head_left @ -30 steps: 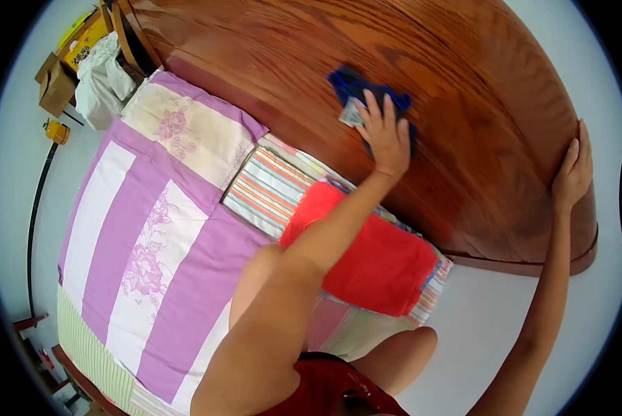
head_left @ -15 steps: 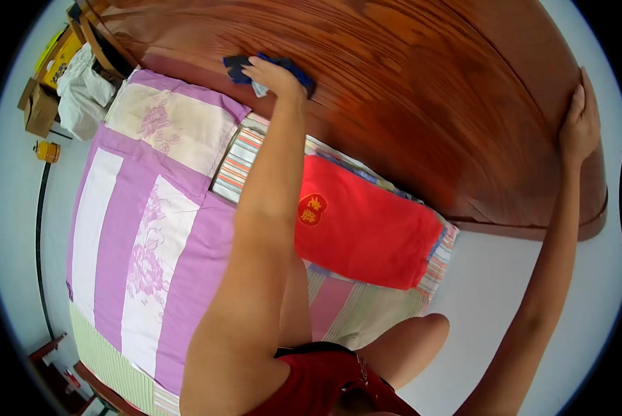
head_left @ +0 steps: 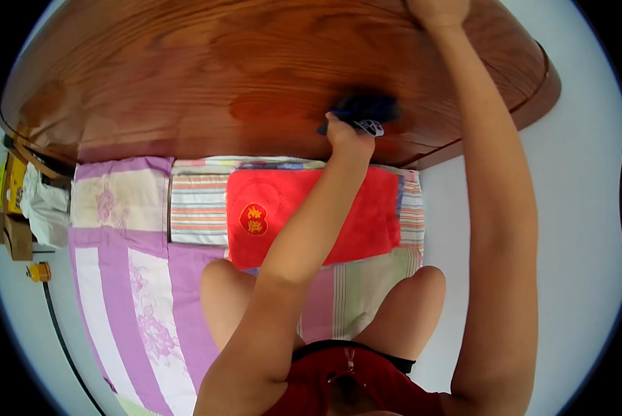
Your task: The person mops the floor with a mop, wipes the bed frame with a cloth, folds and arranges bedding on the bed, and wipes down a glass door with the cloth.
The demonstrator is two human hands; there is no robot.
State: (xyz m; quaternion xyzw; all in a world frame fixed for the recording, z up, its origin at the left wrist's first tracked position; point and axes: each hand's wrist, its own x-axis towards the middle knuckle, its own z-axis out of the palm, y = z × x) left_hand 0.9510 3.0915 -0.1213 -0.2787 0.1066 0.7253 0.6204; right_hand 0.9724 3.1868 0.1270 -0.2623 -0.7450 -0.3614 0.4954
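My left hand (head_left: 351, 132) is closed on a dark blue cloth (head_left: 370, 111) with a white-patterned patch. The cloth is blurred and lies against the brown wood-grain headboard (head_left: 186, 76), low and right of its middle. Reaching up along the right part of the headboard, my right hand (head_left: 441, 10) is at its upper edge. The top of the picture cuts that hand off, so its fingers are hidden.
Below the headboard lies a red pillow cover (head_left: 297, 201) over a striped pillow (head_left: 198, 208). A purple-and-cream pillow (head_left: 120, 201) sits left of it on the bed. White fabric (head_left: 46, 208) and a cardboard box (head_left: 16, 236) stand at far left.
My left hand has moved right across the headboard with the cloth. My right hand has shifted from the headboard's right side to its upper edge. The view has turned.
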